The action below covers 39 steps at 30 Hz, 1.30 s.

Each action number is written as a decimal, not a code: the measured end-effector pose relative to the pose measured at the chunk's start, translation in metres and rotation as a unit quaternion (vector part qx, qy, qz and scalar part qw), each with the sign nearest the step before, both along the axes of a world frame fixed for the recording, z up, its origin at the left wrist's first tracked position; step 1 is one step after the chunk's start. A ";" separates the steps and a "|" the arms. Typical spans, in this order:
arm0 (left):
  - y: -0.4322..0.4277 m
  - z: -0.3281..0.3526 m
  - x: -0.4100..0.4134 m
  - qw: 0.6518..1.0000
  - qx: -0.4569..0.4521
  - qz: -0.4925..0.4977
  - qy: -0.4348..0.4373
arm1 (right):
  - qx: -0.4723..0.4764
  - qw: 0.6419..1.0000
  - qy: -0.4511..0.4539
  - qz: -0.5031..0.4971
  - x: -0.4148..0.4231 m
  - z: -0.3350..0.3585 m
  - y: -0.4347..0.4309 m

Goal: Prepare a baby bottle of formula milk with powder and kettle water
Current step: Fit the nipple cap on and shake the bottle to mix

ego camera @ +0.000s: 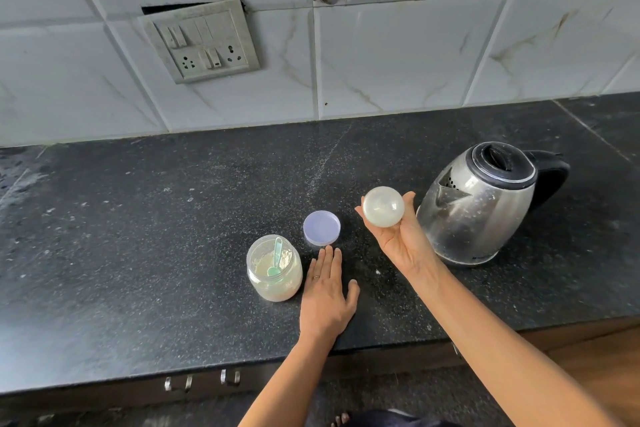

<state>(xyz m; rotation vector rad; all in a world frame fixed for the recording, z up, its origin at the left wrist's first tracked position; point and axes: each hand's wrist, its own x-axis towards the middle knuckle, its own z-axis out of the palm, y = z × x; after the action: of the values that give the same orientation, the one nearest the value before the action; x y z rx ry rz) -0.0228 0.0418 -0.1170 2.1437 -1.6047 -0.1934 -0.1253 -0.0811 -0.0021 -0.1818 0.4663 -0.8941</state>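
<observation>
My right hand [403, 244] holds a pale, translucent round baby bottle [383, 206], seen end-on, above the counter just left of the kettle; thumb and fingers wrap its sides. My left hand [325, 298] rests flat on the black counter [138, 236] with fingers straight, touching nothing else. Right beside it on the left stands an open clear jar of formula powder [273, 282] with a green scoop [277, 258] lying inside. The jar's lilac lid [321, 228] lies on the counter just beyond my left fingertips. A steel kettle [478, 208] with a black lid and handle stands at the right.
A tiled wall rises behind the counter, with a switch and socket plate [204, 42] at the upper left. The counter's front edge runs below my wrists, with metal drawer handles [178, 383] underneath.
</observation>
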 end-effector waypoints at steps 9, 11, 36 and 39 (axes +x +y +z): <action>0.001 0.002 0.000 1.000 -0.011 0.003 -0.006 | -0.092 0.991 0.028 0.091 -0.007 0.004 -0.006; 0.001 0.001 -0.001 1.000 -0.011 0.004 -0.008 | -0.097 0.991 0.024 0.087 -0.010 0.003 -0.009; -0.001 -0.001 -0.001 1.000 -0.010 0.005 -0.016 | -0.143 0.966 0.067 0.207 -0.015 0.016 0.004; -0.001 -0.003 -0.002 1.000 -0.013 0.010 -0.026 | -0.146 0.976 0.084 0.141 -0.010 0.009 -0.003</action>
<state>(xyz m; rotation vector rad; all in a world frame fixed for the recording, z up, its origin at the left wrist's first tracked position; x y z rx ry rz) -0.0246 0.0404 -0.1203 2.1618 -1.6049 -0.1099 -0.1357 -0.0837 0.0074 -0.5820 0.4509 -0.6670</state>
